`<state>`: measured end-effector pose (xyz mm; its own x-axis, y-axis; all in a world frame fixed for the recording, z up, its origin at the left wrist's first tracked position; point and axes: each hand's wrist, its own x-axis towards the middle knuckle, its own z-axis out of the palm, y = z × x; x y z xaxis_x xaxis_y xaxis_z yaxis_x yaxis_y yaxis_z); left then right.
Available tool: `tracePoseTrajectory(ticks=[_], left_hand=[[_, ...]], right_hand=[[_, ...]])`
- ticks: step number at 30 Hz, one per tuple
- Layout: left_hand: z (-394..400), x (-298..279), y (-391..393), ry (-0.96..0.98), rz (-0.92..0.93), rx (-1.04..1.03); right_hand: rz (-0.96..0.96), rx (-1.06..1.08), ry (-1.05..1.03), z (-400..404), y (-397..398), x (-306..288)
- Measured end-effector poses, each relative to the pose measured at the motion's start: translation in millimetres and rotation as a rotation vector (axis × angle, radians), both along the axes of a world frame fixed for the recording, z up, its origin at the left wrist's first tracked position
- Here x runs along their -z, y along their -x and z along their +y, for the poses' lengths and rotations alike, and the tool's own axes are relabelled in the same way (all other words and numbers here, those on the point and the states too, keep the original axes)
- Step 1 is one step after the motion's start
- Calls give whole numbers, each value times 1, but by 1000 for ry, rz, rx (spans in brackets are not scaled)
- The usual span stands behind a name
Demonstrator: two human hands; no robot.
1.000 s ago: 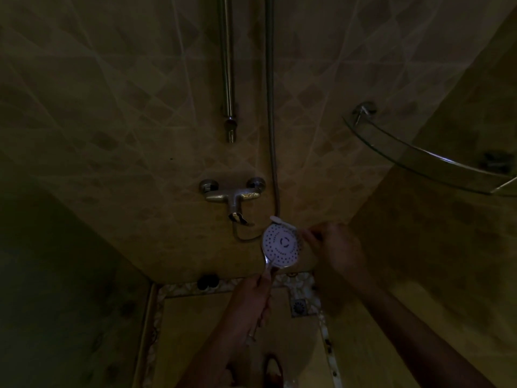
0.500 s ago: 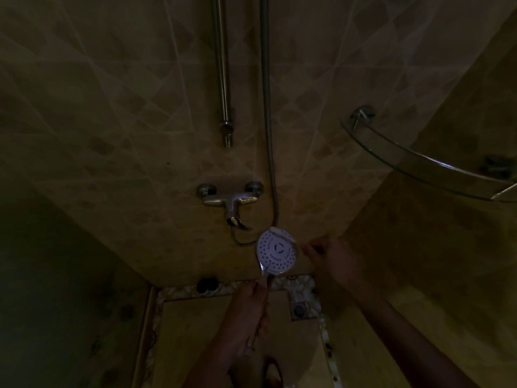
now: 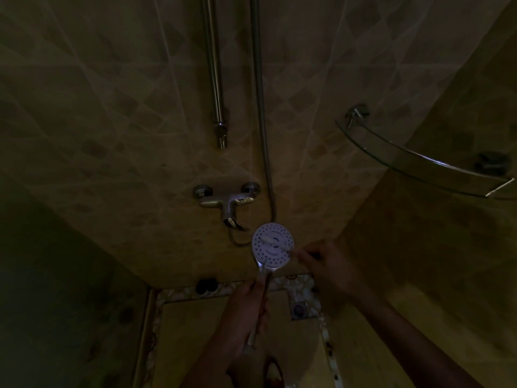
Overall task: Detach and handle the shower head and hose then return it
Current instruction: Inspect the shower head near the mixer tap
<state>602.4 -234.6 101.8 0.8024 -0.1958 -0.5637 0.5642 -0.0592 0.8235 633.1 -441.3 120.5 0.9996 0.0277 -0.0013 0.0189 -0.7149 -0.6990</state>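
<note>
**Shower head off the rail, face turned up for brushing**

Dim stall, wide view looking down. Landmark: wall mixer tap (image 3: 228, 201).

- Shower head (image 3: 273, 245): just below and right of the tap, white spray face tilted up toward the camera. Likely held so to expose the nozzles.
- Left hand (image 3: 249, 312): lower again, fingers wrapped round the head's chrome handle, steadying it from beneath.
- Right hand (image 3: 326, 264): right of the head, fingers pinching a thin pale tool, apparently a small brush (image 3: 275, 242), whose tip lies across the spray face. Exact grip hard to read in the gloom.
- Hose (image 3: 261, 116): runs up the wall above and right of the tap, then loops under it; the slack lets the head sit low.
- Slide rail (image 3: 214, 65): above the tap; its holder is out of view.
- Glass corner shelf (image 3: 414, 161): far right of the tap, higher.
- Floor drain (image 3: 299, 308): below the tap, between the 2 forearms.

Judgement: handling stage; return to the rail not yet done.
</note>
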Motion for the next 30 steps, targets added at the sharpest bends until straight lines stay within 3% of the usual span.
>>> tracePoseTrajectory(ticks=[4,10,15,18,25,30], left_hand=[[4,4,1,0,16,-13],[2,1,4,25,34,10],[7,2,2,14,64,-17],[8,4,4,44,76,-35],[5,-4,5,26,27,6],[10,-5,6,45,64,-46]], right_hand=[[76,-48,19,-1,16,13],[-86,82,238,-15,-17,-14],[22,-37,63,-8,6,9],[70,-123,103,-8,17,14],[-40,157,275,-21,-25,-14],[66,-44,48,-3,11,0]])
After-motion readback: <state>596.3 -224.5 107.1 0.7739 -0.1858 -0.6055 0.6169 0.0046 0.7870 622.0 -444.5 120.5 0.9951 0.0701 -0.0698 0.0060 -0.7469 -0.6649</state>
